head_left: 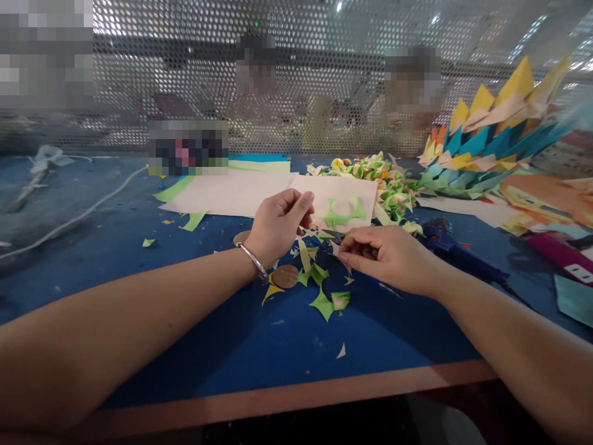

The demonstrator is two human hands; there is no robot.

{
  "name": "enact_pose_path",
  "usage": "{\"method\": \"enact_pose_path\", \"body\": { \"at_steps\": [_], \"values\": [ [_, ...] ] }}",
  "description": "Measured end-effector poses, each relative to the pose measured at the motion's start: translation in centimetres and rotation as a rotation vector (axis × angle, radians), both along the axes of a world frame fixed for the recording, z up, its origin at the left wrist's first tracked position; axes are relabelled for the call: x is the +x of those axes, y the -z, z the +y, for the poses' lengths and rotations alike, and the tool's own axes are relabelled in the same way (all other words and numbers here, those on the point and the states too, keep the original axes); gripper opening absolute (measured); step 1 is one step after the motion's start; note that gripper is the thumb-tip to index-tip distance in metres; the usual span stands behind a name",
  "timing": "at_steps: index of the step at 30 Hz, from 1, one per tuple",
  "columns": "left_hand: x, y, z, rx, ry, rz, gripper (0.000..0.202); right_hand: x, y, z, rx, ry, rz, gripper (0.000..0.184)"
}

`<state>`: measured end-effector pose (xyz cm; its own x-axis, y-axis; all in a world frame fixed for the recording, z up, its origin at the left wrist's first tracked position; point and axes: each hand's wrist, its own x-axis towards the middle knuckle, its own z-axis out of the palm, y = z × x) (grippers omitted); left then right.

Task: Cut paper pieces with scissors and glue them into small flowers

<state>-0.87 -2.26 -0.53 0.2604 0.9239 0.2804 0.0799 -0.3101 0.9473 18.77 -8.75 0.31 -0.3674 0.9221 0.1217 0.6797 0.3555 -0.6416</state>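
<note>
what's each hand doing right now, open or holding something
Left hand: closed; can't tell if holding anything.
Right hand: closed, holding a pointed tool.

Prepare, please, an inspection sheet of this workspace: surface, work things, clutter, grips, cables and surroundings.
Surface: blue table, strewn with scraps.
Work things: pale sheets beyond the hands; dark pointed tool, probably scissors.
Clutter: green scraps and a brown disc between the forearms.
Grips: left grip pinched, contents hidden; right grip holds the tool.
Cables: white cord at left; dark cord by the blue glue gun.
Surroundings: perforated screen behind; folded-paper model at right.
</note>
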Motion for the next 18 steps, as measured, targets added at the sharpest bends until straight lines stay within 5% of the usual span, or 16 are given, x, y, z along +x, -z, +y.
{"method": "enact_pose_path", "body": {
  "at_steps": [7, 12, 15, 18],
  "values": [
    [-0.6, 0.3, 1.0, 0.198, 0.004, 0.226, 0.012, 0.9, -0.2, 0.0, 0.033, 0.015, 0.030, 0.012],
    [-1.6, -1.3, 0.9, 0.358, 0.145, 0.589, 0.014, 1.8, -0.4, 0.4, 0.147, 0.130, 0.063, 0.015],
    [-2.0, -2.5, 0.3, 0.275, 0.258, 0.791, 0.005, 2.3, -0.2, 0.8, 0.208, 0.201, 0.090, 0.016],
    [-2.2, -2.9, -0.1, 0.271, 0.213, 0.874, 0.016, 2.4, -0.3, 0.9, 0.303, 0.275, 0.100, 0.012]
  ]
}}
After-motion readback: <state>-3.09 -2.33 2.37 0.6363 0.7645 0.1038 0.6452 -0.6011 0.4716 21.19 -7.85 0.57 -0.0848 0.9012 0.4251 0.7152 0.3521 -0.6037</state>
